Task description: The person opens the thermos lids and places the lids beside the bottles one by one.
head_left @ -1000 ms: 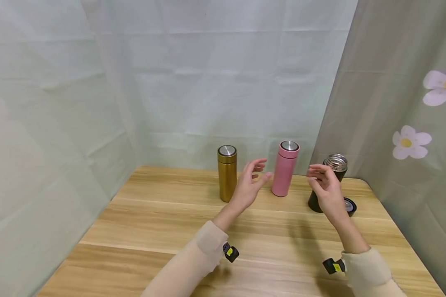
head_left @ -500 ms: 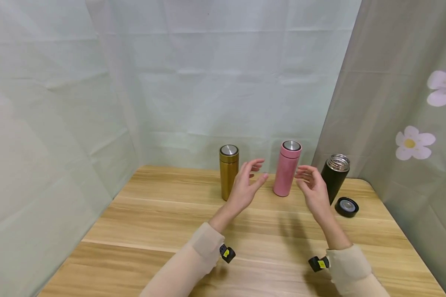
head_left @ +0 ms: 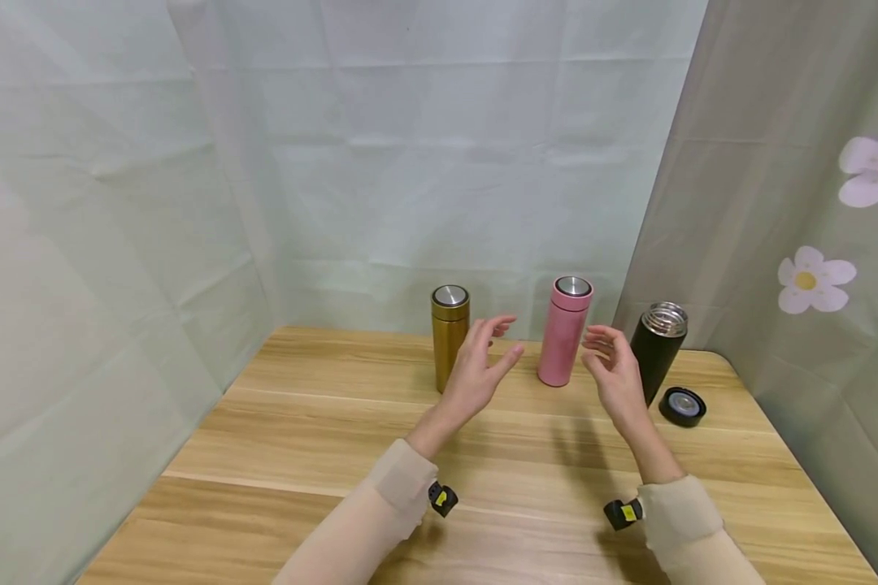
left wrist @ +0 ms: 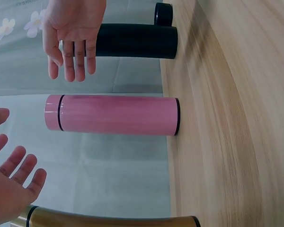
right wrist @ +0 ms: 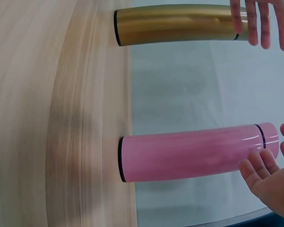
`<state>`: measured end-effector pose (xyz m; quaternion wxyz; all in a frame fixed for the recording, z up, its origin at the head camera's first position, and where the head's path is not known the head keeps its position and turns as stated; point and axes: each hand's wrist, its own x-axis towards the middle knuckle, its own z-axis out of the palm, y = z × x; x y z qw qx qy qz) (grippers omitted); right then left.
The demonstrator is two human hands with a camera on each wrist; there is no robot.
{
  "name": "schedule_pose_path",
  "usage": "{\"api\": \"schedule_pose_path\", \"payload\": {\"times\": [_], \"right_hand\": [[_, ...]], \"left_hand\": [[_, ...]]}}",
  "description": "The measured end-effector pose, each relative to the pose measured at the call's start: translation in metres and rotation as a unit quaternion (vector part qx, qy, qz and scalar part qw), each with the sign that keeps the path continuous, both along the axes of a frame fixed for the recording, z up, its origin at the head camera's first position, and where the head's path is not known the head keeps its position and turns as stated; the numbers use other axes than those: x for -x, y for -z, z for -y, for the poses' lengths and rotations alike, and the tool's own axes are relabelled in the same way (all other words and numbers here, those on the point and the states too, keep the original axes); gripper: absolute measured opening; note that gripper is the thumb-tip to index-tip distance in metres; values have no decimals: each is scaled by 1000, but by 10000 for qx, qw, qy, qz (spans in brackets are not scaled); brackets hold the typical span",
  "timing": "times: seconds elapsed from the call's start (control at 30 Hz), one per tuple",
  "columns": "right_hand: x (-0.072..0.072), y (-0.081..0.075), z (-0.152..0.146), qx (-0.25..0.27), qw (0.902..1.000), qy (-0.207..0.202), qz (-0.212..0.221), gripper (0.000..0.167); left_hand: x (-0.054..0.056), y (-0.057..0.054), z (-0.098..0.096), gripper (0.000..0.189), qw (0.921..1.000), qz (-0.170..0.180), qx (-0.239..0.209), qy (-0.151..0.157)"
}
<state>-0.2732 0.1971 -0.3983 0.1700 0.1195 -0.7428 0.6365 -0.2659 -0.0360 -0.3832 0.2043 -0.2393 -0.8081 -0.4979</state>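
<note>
Two empty hands either side of the upright pink bottle [head_left: 565,341]
Nearest, the left hand [head_left: 475,370], spread wide, hangs left of the pink bottle; the right hand [head_left: 616,370], more narrowly bent, hangs right of it, neither touching. Farther in, the black lid [head_left: 683,406] and uncapped black bottle [head_left: 656,357] sit to its right, the gold bottle [head_left: 449,345] to its left. Fingers wrapped level round its smooth body would likely hold best, with the right elbow clear of the uncapped neighbour.

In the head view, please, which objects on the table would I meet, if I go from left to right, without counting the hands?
Gold bottle, pink bottle, black open bottle, black lid.
</note>
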Motion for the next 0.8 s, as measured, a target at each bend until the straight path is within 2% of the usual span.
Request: {"api": "schedule_pose_path", "payload": {"times": [0.2,0.43,0.63,0.8], "right_hand": [[10,2,0,30,9998,149,162,47],[26,4,-1,24,9992,206,345,68],[39,8,-3,-159,9964,182,812,88],[48,11,-3,-167,9943,56,1056,96]], "left_hand": [[0,-1,-3,46,9999,1,160,-23],[2,1,-9,48,9994,47,307,-131],[4,-1,-16,49,9991,-86,363,-222],[5,-5,-20,48,9985,-319,353,-280]]}}
